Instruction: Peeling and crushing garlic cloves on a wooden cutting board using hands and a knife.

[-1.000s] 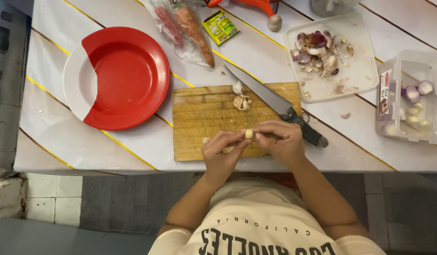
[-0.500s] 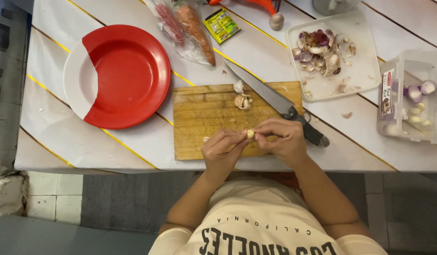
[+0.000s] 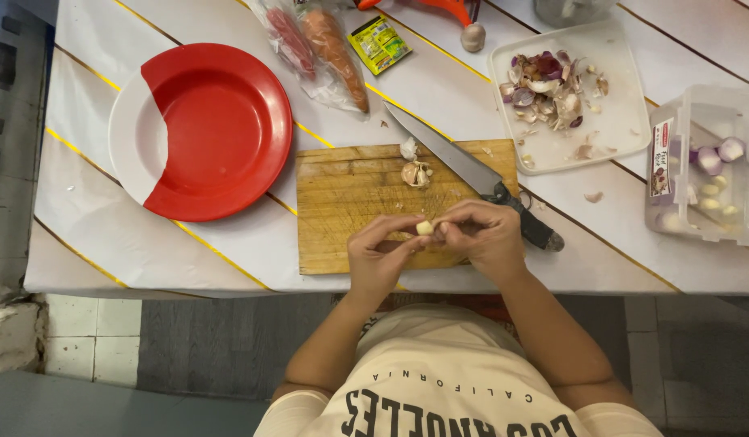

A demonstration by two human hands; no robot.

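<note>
Pale garlic clove point(image 3: 424, 227) pinched between left hand point(image 3: 380, 257) and right hand point(image 3: 481, 236), mid-peel; board point(image 3: 350, 202) holds husks point(image 3: 416, 173); peeled cloves point(image 3: 709, 191) in right tub point(image 3: 702, 162).

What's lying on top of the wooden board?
On the wooden cutting board lie a knife, its blade resting across one corner, and some garlic bits. Both hands hold a garlic clove above it and hide that part of the board.
</note>
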